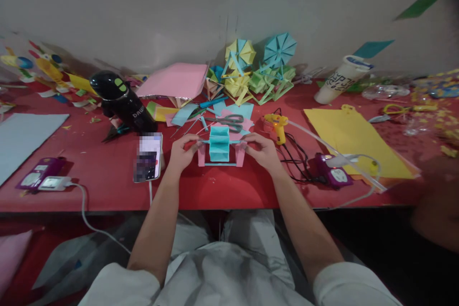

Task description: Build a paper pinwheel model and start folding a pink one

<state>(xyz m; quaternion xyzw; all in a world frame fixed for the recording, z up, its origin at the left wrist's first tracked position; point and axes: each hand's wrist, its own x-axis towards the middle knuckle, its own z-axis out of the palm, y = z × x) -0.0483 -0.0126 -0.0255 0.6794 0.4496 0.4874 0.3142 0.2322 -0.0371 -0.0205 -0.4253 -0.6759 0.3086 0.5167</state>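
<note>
A turquoise folded-paper wheel (219, 144) sits in front of me on a thin rolled-paper rod, between two pink paper supports (240, 153) joined low down by a blue paper stick (220, 164). My left hand (184, 151) pinches the rod's left end, by the left support. At the opposite end, the fingers of my right hand (263, 150) close on the rod in the same way. Grey-handled scissors (233, 123) and blue and pink paper scraps lie just behind the wheel. A yellow glue gun (279, 128) with a lit orange light rests beyond my right hand.
A phone (148, 158) stands left of my left forearm, before a black bottle (124, 100). Finished paper models (240, 74) line the wall. Yellow sheets (351, 138), a purple power socket (333, 172) with cables and a cup (340, 79) are on the right.
</note>
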